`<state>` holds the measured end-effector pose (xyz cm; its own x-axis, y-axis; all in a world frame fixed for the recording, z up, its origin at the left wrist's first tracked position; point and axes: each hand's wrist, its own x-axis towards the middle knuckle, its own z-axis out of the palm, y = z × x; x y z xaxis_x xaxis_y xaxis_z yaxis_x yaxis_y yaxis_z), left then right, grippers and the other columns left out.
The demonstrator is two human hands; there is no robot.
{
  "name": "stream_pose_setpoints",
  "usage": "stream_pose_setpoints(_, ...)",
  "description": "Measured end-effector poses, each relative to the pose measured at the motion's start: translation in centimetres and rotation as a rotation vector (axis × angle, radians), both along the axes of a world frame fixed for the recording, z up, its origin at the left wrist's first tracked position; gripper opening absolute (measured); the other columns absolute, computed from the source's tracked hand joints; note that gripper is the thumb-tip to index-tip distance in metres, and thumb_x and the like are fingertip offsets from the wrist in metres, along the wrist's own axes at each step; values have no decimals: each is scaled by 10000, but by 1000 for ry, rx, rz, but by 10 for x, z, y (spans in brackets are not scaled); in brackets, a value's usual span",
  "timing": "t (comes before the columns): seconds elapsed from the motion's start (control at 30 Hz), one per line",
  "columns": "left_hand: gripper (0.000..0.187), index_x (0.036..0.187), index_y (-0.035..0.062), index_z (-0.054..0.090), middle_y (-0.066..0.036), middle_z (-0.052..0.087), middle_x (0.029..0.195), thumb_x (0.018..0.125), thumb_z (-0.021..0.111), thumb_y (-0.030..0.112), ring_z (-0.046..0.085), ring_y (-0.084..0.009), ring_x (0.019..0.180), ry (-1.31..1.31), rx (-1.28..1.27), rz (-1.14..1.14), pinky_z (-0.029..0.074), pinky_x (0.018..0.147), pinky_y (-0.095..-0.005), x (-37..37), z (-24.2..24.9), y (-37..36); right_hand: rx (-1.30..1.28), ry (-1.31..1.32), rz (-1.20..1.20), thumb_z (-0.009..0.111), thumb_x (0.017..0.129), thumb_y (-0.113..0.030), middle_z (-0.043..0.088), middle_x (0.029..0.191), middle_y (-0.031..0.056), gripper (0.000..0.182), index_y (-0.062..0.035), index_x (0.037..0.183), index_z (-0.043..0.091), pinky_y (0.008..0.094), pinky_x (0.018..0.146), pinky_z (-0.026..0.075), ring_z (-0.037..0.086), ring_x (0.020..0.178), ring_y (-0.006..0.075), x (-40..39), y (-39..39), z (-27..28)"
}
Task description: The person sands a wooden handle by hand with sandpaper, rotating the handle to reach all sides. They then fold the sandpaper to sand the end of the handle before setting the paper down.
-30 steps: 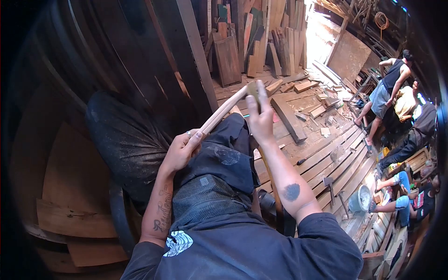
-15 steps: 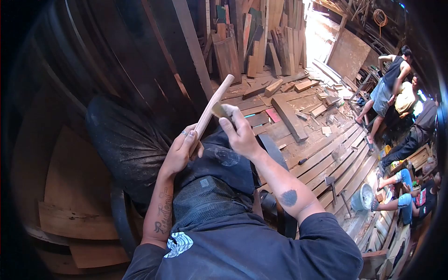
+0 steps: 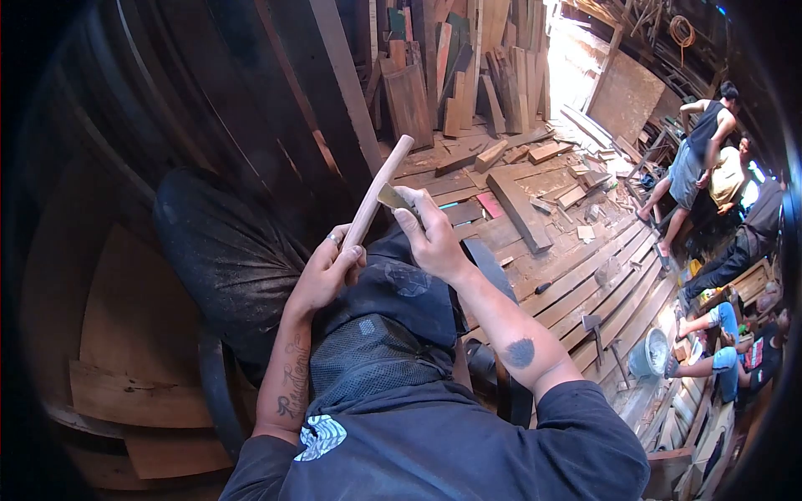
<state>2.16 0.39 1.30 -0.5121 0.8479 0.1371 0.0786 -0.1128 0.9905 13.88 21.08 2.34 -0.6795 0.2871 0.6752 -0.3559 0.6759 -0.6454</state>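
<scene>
My left hand (image 3: pixel 324 271) is closed around the lower end of a pale, round wooden stick (image 3: pixel 386 179), its thumb near the bottom end. The stick slants up and away from me over my lap. In my right hand (image 3: pixel 428 231), a small, flat, olive-brown piece of sandpaper (image 3: pixel 391 198), apparently folded, is pinched between thumb and fingers. It lies against or just beside the right side of the stick, around mid-length; exact contact cannot be made out.
Boards (image 3: pixel 409 100) lean along the back wall. Offcuts and a thick beam (image 3: pixel 518 213) lie on the plank floor. To the right are a hammer (image 3: pixel 593 334), a bucket (image 3: pixel 649 355) and several people (image 3: pixel 692 159). Wide wooden panels (image 3: pixel 138 397) lie at my left.
The stick has tipped slightly left at its top and seems turned in my left hand, whose thumb now sits differently. My right hand with the sandpaper has barely shifted.
</scene>
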Motion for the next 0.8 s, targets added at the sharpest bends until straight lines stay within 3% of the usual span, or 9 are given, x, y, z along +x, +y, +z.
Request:
stream_pose_setpoints(0.13,446,1482,3,519,13,567,870,1099,566,226,532,-55,675,46,16,30,443,616,-227,-2,-1,-1,13,-14,4,620,1119,-243,694,1288,262,386,46,1374,601,451,1058,524,680,1240,415,1,-2,1)
stream_pose_setpoints(0.23,457,1479,6,521,27,546,840,1088,582,235,513,-50,658,92,-8,74,428,597,-230,-2,-1,-1,54,-18,14,621,1121,-222,699,1259,232,375,53,1375,616,412,1063,516,685,1216,355,3,-6,2)
stream_pose_setpoints(0.33,459,1471,4,529,39,541,806,1085,590,245,504,-49,630,97,0,76,419,578,-231,-4,-7,2,37,-22,5,640,1109,-241,697,1284,260,396,48,1376,605,446,1053,531,685,1230,410,4,-4,7)
stream_pose_setpoints(0.57,440,1443,0,557,43,544,764,1076,609,237,495,-50,578,118,-97,-26,410,545,-229,-2,-1,-1,-124,155,-203,667,1099,-235,720,1281,204,397,17,1400,611,415,1030,549,700,1220,306,-5,26,6)
stream_pose_setpoints(0.67,449,1445,-3,556,44,546,754,1074,617,242,494,-50,567,112,-94,-24,407,536,-228,0,3,-3,-172,126,-186,678,1093,-232,726,1264,199,390,5,1394,604,415,1025,552,708,1203,304,-2,17,9)
stream_pose_setpoints(0.8,457,1454,-2,554,45,551,749,1077,618,248,494,-50,562,81,-73,-10,400,529,-228,1,3,-3,-71,77,-19,706,1069,-196,730,1244,211,351,-19,1355,610,434,982,570,731,1157,366,-1,-7,4)
